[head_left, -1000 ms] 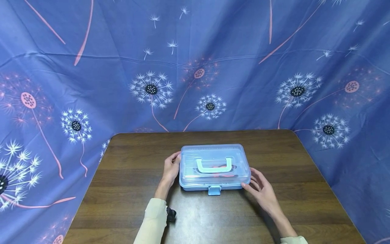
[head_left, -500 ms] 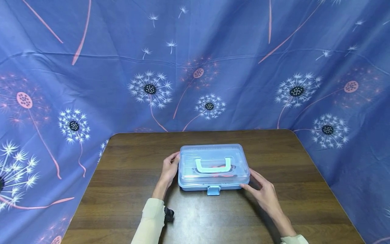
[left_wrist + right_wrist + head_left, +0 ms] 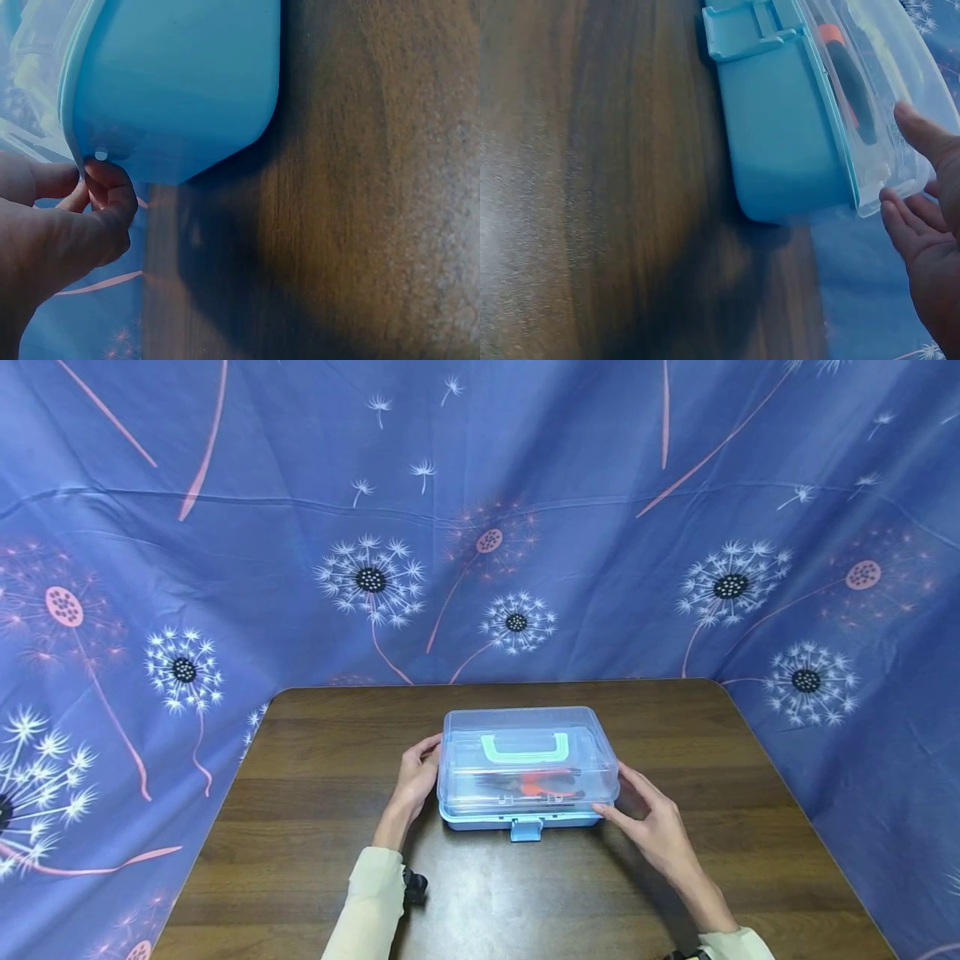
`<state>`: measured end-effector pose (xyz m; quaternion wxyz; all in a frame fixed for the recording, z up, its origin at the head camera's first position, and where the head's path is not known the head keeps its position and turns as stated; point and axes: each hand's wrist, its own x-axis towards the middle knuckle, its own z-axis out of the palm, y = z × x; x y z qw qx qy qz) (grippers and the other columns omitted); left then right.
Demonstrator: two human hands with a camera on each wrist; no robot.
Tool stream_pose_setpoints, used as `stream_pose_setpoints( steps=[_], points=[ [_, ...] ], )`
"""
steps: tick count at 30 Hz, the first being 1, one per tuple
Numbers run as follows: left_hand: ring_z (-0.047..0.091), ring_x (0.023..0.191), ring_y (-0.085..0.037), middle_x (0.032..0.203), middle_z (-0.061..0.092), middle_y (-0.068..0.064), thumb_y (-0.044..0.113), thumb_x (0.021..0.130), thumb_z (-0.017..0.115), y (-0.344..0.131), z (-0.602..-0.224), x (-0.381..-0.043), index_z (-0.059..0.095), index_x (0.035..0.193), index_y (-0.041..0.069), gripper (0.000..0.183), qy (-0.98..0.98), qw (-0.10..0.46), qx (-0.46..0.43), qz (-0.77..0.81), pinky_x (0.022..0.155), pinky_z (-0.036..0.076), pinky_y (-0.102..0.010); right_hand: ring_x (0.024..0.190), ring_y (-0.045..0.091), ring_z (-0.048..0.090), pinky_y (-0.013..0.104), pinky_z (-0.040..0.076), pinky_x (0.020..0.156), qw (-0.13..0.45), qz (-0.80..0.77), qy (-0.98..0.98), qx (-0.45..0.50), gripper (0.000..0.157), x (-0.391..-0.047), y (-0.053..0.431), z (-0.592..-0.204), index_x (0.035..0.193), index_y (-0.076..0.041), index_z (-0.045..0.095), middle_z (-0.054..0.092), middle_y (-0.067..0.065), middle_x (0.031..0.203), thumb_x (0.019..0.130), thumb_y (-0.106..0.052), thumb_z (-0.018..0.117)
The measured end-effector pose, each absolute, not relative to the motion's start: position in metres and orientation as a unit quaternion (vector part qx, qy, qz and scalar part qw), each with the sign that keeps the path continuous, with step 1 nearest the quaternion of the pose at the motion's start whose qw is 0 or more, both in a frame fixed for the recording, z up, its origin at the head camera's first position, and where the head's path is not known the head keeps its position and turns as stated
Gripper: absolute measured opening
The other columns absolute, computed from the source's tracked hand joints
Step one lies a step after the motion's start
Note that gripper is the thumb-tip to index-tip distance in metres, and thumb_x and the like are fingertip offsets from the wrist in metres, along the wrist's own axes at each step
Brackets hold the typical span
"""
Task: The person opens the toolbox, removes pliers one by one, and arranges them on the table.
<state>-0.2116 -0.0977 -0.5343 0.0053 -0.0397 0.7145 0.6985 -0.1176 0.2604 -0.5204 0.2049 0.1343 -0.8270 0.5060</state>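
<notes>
The left grip [image 3: 416, 781] pinches the rim at the left end of a blue toolbox [image 3: 780, 135], thumb on one side, curled fingers on the other. The right grip [image 3: 660, 835] holds the right end of its clear lid [image 3: 525, 718] between thumb and fingers. The toolbox rests between both grips on the wooden tabletop [image 3: 262, 827]. An orange-and-black tool [image 3: 543, 783] shows through the lid, left of the right grip; the front latch [image 3: 526, 830] hangs unfastened, also left of it. Beyond both grips hangs a dandelion-print cloth [image 3: 600, 568].
</notes>
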Motion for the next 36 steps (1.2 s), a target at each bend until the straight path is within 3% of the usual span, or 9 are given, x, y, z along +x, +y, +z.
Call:
stream_pose_setpoints(
  steps=[3, 9, 17, 24, 30, 36],
  points=[
    [0.060, 0.096, -0.012, 0.115, 0.068, -0.019, 0.007, 0.105, 0.055, -0.097, -0.536, -0.212, 0.061, 0.132, -0.011, 0.033, 0.714, 0.002, -0.041, 0.699, 0.081, 0.051, -0.021, 0.114, -0.001, 0.061, 0.012, 0.048, 0.093, 0.218, 0.498, -0.829, 0.130, 0.071, -0.121, 0.262, -0.518, 0.134, 0.007, 0.062, 0.067, 0.026, 0.125, 0.068, 0.018, 0.086],
    [0.060, 0.096, -0.012, 0.118, 0.067, -0.022, 0.001, 0.103, 0.054, -0.096, -0.536, -0.213, 0.061, 0.131, -0.012, 0.032, 0.712, -0.009, -0.046, 0.700, 0.080, 0.050, -0.019, 0.106, -0.005, 0.064, 0.009, 0.049, 0.085, 0.247, 0.466, -0.843, 0.106, 0.052, -0.129, 0.264, -0.506, 0.119, -0.001, 0.073, 0.074, 0.018, 0.115, 0.070, 0.005, 0.091],
    [0.062, 0.095, -0.014, 0.116, 0.067, -0.023, 0.003, 0.101, 0.060, -0.095, -0.533, -0.214, 0.062, 0.129, -0.013, 0.032, 0.721, -0.009, -0.039, 0.691, 0.081, 0.051, -0.020, 0.111, -0.005, 0.062, 0.011, 0.041, 0.098, 0.295, 0.421, -0.848, 0.131, 0.043, -0.144, 0.271, -0.495, 0.103, -0.008, 0.077, 0.077, 0.011, 0.106, 0.065, -0.002, 0.096],
    [0.064, 0.095, -0.015, 0.116, 0.068, -0.024, 0.007, 0.103, 0.059, -0.095, -0.534, -0.214, 0.061, 0.131, -0.011, 0.033, 0.723, -0.006, -0.048, 0.689, 0.080, 0.051, -0.021, 0.117, 0.000, 0.061, 0.013, 0.041, 0.102, 0.282, 0.426, -0.847, 0.148, 0.039, -0.156, 0.276, -0.487, 0.098, -0.009, 0.077, 0.077, 0.008, 0.103, 0.064, -0.003, 0.097],
    [0.062, 0.094, -0.017, 0.112, 0.066, -0.020, -0.004, 0.100, 0.052, -0.094, -0.535, -0.213, 0.062, 0.130, -0.010, 0.032, 0.740, -0.006, -0.047, 0.671, 0.079, 0.050, -0.024, 0.112, -0.003, 0.061, 0.011, 0.043, 0.097, 0.259, 0.448, -0.843, 0.147, 0.036, -0.172, 0.279, -0.481, 0.095, -0.010, 0.074, 0.074, 0.004, 0.099, 0.067, 0.001, 0.094],
    [0.059, 0.099, -0.020, 0.113, 0.063, -0.018, 0.002, 0.102, 0.055, -0.095, -0.533, -0.212, 0.062, 0.130, -0.009, 0.030, 0.748, -0.009, -0.054, 0.662, 0.086, 0.047, -0.024, 0.100, 0.011, 0.066, 0.012, 0.048, 0.089, 0.218, 0.489, -0.833, 0.141, 0.028, -0.183, 0.275, -0.465, 0.096, 0.001, 0.068, 0.071, 0.012, 0.102, 0.076, 0.005, 0.088]
  ],
)
